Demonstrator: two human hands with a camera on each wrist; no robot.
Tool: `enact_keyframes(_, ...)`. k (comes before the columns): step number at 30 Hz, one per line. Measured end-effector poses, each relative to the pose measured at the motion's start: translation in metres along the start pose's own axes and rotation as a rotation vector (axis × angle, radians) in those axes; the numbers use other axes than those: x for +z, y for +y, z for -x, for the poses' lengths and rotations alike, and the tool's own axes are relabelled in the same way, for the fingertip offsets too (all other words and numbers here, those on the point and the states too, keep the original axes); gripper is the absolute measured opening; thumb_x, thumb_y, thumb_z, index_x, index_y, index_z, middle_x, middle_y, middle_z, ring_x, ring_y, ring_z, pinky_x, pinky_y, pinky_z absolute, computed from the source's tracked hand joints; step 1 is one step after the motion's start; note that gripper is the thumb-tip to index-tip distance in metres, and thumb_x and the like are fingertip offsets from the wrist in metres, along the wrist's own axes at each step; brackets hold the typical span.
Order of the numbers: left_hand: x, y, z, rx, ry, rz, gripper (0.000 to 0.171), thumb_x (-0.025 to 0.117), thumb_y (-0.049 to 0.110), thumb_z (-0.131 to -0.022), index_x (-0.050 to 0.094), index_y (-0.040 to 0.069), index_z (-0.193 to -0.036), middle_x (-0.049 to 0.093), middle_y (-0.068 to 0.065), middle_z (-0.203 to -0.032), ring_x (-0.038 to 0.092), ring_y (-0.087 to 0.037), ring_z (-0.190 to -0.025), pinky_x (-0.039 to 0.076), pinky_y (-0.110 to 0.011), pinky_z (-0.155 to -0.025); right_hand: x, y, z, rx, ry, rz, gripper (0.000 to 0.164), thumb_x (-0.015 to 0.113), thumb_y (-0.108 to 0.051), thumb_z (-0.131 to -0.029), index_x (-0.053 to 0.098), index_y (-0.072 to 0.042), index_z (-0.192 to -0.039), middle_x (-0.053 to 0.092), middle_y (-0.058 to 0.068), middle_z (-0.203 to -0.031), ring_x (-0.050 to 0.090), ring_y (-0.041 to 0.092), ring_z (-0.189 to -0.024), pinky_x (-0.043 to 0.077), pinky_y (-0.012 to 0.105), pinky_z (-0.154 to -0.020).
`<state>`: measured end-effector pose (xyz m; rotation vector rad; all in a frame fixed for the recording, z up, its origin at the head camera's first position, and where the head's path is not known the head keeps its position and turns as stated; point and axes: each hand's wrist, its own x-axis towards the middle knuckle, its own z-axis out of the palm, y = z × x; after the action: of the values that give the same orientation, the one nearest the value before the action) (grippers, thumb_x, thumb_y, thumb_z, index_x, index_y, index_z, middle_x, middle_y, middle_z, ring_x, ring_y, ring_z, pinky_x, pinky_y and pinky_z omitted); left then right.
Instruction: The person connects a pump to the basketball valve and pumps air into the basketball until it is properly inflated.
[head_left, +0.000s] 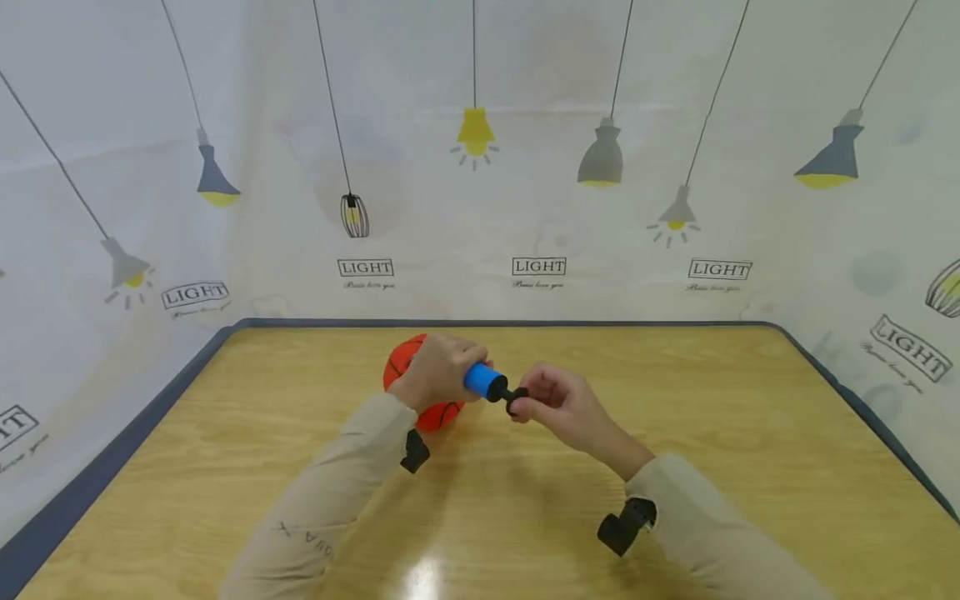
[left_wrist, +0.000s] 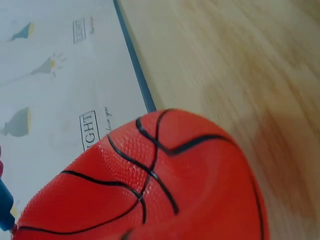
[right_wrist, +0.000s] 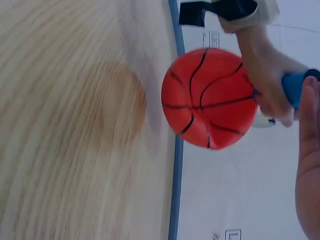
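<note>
My left hand grips the blue barrel of a small hand pump. At the pump's near end, the thumb and fingers of my right hand pinch its black handle, with a short length of dark rod showing. An orange-red ball with black basketball lines is beyond my left hand, partly covered by it. The left wrist view shows the ball dented and soft, with the pump's blue tip end meeting its side. From the right wrist, the ball hangs at the pump's end, above the table.
A wood-grain table with a dark blue edge spreads beneath my hands. White sheeting printed with lamps surrounds it at the back and sides. Each sleeve carries a black wrist camera, such as the right one.
</note>
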<state>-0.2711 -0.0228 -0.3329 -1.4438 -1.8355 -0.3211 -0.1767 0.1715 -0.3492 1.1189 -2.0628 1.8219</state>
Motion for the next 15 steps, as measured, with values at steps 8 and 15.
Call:
enact_keyframes(8,-0.001,-0.010,0.003,0.054,-0.017,-0.022,0.019,0.072,0.017,-0.060,0.054,0.011,-0.061,0.054,0.004,-0.052,0.050,-0.007,-0.043,0.042,-0.020,-0.043,-0.007,-0.030,0.029,0.059,-0.052,-0.008,0.008,0.056,0.002,-0.082,0.051,0.001,-0.088,0.061,0.008,-0.077,0.060,0.013,-0.067,0.050,0.029,-0.058)
enact_keyframes(15,0.000,-0.014,0.008,0.030,-0.057,0.006,0.018,0.071,0.016,-0.062,0.054,0.010,-0.062,0.055,0.003,-0.054,0.052,-0.008,-0.045,0.044,-0.021,-0.046,-0.010,-0.027,0.033,0.034,-0.179,-0.101,0.006,0.055,0.004,-0.082,0.051,0.001,-0.086,0.061,0.007,-0.079,0.061,0.012,-0.070,0.051,0.030,-0.058)
